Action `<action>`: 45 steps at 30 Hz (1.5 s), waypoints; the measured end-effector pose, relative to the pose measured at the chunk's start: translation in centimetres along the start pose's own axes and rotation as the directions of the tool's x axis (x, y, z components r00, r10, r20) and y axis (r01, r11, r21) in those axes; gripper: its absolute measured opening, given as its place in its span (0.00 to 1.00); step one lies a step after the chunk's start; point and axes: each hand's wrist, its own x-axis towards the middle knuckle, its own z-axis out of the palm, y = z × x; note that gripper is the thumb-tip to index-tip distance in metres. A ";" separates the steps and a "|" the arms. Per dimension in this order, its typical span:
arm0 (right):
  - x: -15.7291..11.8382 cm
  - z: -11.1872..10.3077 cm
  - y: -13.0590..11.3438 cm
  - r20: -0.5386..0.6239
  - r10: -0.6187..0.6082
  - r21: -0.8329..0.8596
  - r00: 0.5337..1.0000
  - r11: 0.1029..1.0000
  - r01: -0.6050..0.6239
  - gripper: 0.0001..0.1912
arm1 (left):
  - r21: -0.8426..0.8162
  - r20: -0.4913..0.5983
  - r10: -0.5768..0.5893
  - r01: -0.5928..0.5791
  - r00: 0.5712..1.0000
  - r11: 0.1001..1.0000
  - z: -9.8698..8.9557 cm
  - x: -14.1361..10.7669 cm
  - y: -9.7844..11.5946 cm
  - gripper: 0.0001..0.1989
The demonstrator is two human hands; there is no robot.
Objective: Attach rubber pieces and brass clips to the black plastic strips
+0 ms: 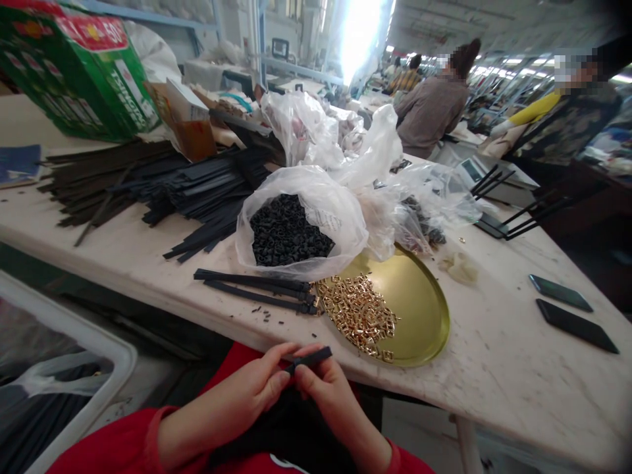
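Both my hands meet at the table's front edge around a dark strap [316, 357]. My left hand [269, 382] pinches it from the left, thumb on top. My right hand [320, 382] grips it close by, and one end sticks out past the fingers. The rest of the strap is hidden by my hands or lost against the dark lap. Just beyond lie a few finished-looking black straps [257, 283] with gold buckles at their right ends. A round gold tray [424, 309] beside them holds a heap of small gold buckles [358, 313].
An open plastic bag [345, 227] of small black loops stands behind the tray. Bundles of dark strips [197, 184] lie at left near a green carton [74, 72]. Two phones [575, 322] rest at right. A white bin [118, 362] stands lower left. Co-workers sit beyond.
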 end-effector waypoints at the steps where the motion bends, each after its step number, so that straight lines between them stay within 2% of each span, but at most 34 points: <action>1: -0.1 0.1 -0.2 0.035 -0.020 -0.054 0.999 0.998 0.022 0.16 | -0.029 -0.028 0.031 -0.031 0.999 0.999 0.1 0.1 -0.3 0.23; 3: 0.0 -0.4 -1.1 0.047 -0.098 -0.250 0.994 0.962 0.106 0.16 | -0.071 -0.057 0.058 -0.062 0.997 0.995 0.2 0.3 -0.7 0.21; 4: 0.3 -0.9 -1.8 0.024 -0.167 -0.401 0.986 0.901 0.162 0.17 | -0.078 -0.070 0.057 -0.063 0.996 0.995 0.2 0.4 -0.8 0.19; 5: 0.7 -1.6 -2.7 -0.039 -0.249 -0.563 0.968 0.806 0.185 0.16 | -0.073 -0.084 0.052 -0.058 0.995 0.996 0.2 0.4 -0.8 0.18; 6: 1.3 -2.4 -3.6 -0.111 -0.325 -0.729 0.939 0.668 0.145 0.13 | -0.060 -0.104 0.049 -0.055 0.993 0.997 0.2 0.4 -0.7 0.17; 7: 2.0 -3.1 -4.4 -0.129 -0.393 -0.851 0.910 0.515 0.102 0.10 | -0.046 -0.130 0.052 -0.058 0.990 0.997 0.3 0.4 -0.5 0.16; 8: 2.7 -3.7 -5.2 -0.129 -0.427 -0.912 0.895 0.406 0.062 0.07 | -0.035 -0.162 0.053 -0.059 0.985 0.998 0.4 0.4 -0.4 0.15; 10: 3.9 -4.5 -6.2 -0.124 -0.438 -0.944 0.890 0.329 0.030 0.07 | -0.046 -0.212 0.024 -0.034 0.977 0.998 0.7 0.4 -0.1 0.14; 13: 4.3 -4.8 -7.0 -0.118 -0.437 -0.923 0.892 0.379 0.064 0.09 | -0.066 -0.230 -0.025 0.010 0.973 0.998 0.9 0.0 0.0 0.11; 17: 2.3 -4.0 -7.5 -0.092 -0.365 -0.840 0.927 0.528 0.125 0.14 | 0.001 -0.288 0.082 -0.086 0.954 0.996 0.3 -0.6 0.7 0.10; 19: 1.0 -3.1 -7.7 -0.078 -0.264 -0.687 0.962 0.713 0.140 0.17 | 0.030 -0.315 0.130 -0.127 0.940 0.992 -0.1 -0.7 1.3 0.11; 21: -0.1 -1.9 -7.8 -0.065 -0.149 -0.417 0.987 0.902 0.109 0.18 | 0.063 -0.315 0.169 -0.158 0.934 0.986 -0.2 -0.8 2.0 0.13; 23: -0.7 -0.8 -7.9 -0.049 -0.062 -0.187 0.997 0.981 0.052 0.19 | 0.078 -0.297 0.193 -0.178 0.935 0.981 -0.2 -0.6 2.4 0.13; 24: -0.8 -0.2 -7.8 -0.045 -0.043 -0.150 0.998 0.988 0.036 0.19 | 0.077 -0.292 0.200 -0.186 0.935 0.980 -0.2 -0.6 2.5 0.13; 28: -0.5 1.1 -7.2 -0.025 -0.032 -0.169 0.999 0.985 0.028 0.20 | 0.036 -0.299 0.212 -0.211 0.931 0.977 -0.2 -0.1 2.3 0.12; 33: 0.6 1.2 -5.6 -0.006 -0.084 -0.174 0.996 0.981 0.082 0.15 | 0.003 -0.292 0.176 -0.183 0.940 0.983 -0.4 0.9 1.5 0.11; 37: 1.1 0.8 -4.9 0.007 -0.136 -0.345 0.991 0.930 0.130 0.09 | 0.043 -0.294 0.158 -0.152 0.943 0.987 -0.5 1.7 0.9 0.10; 40: 1.1 0.7 -4.9 0.026 -0.208 -0.570 0.978 0.801 0.185 0.08 | 0.069 -0.301 0.165 -0.151 0.939 0.986 -0.5 2.1 0.5 0.11; 43: 1.1 0.7 -4.9 0.049 -0.344 -0.767 0.938 0.588 0.255 0.08 | 0.079 -0.293 0.157 -0.140 0.943 0.987 -0.5 2.5 0.3 0.11; 45: 1.2 0.6 -4.7 0.055 -0.404 -0.841 0.913 0.474 0.261 0.08 | 0.058 -0.277 0.144 -0.133 0.950 0.989 -0.5 2.6 0.2 0.11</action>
